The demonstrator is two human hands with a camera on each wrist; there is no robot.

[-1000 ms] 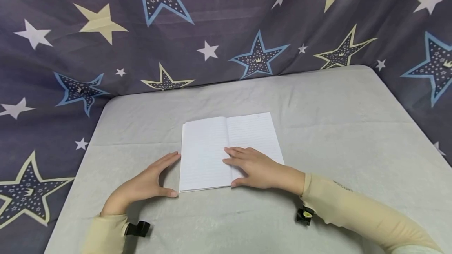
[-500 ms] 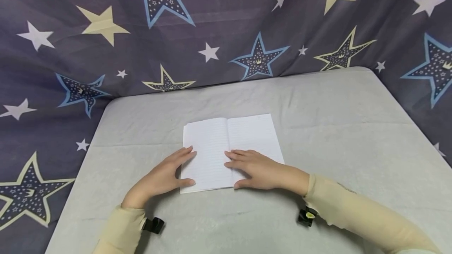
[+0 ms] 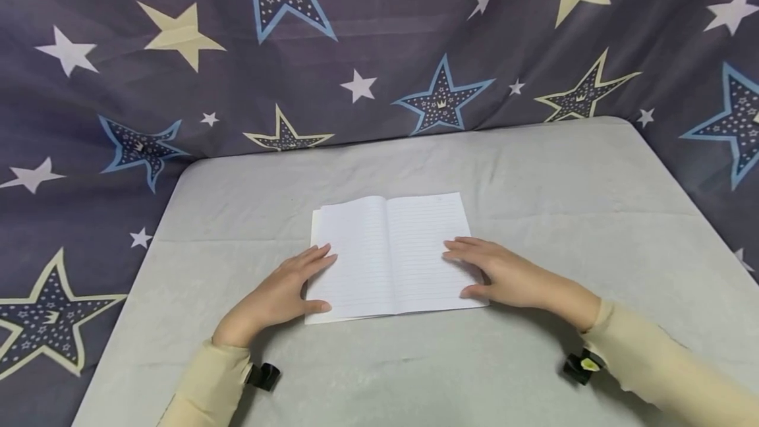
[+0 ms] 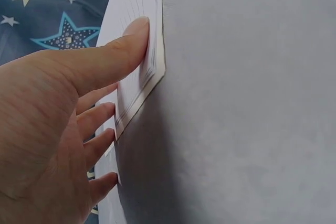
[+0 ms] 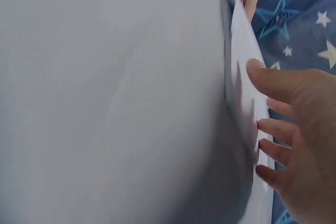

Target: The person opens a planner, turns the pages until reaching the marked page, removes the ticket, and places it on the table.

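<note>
An open lined notebook (image 3: 421, 252) with blank white pages lies on the grey surface, its fold running up the middle. My left hand (image 3: 284, 288) rests at the left page with its fingers spread. In the left wrist view, the thumb (image 4: 137, 29) of that hand lies on the page stack, over the cream cover's corner (image 4: 152, 85). At the opposite side, my right hand (image 3: 510, 272) has its fingertips and thumb over the outer edge of the right page. The right wrist view shows its fingers (image 5: 275, 150) extended along the page edge.
A light grey cloth-covered table (image 3: 379, 374) extends around the notebook. Behind and beside it hangs a dark curtain (image 3: 379, 38) printed with stars. Both wrists wear a small black camera mount, the left one (image 3: 263, 376) and the right one (image 3: 581, 368).
My left hand has moved right, from beside the notebook onto its left page. The right hand has slid from the fold out to the right page's outer edge.
</note>
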